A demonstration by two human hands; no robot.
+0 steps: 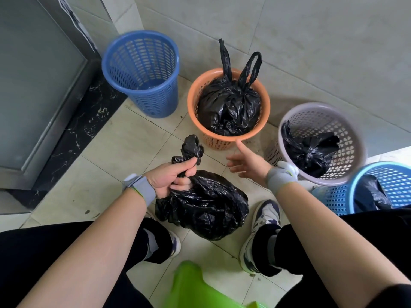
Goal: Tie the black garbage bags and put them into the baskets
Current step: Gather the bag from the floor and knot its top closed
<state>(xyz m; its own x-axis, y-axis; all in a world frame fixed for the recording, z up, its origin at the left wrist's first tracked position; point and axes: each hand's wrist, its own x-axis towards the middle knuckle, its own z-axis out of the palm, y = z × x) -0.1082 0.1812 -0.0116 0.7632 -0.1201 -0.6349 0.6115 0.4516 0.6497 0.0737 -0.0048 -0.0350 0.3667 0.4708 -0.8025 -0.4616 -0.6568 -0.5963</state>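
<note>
My left hand (pixel 172 177) grips the twisted neck of a full black garbage bag (pixel 204 207), which hangs over the floor between my feet. Its knotted top sticks up above my fist. My right hand (pixel 246 162) is open beside it, fingers spread, holding nothing. An empty dark blue basket (pixel 142 72) stands at the back left. The orange basket (pixel 229 141) holds a tied black bag (pixel 229 107) with two handle loops standing up. The lilac basket (pixel 320 112) at the right holds another black bag (pixel 309 152). A light blue basket (pixel 393 183) at the far right also holds a black bag (pixel 371 194).
A grey metal door (pixel 33 85) with a black marble threshold (pixel 84 121) fills the left side. A tiled wall rises behind the baskets. A green plastic object (pixel 195 285) lies at the bottom centre between my legs. My two sneakers (pixel 262 221) rest on the pale floor tiles.
</note>
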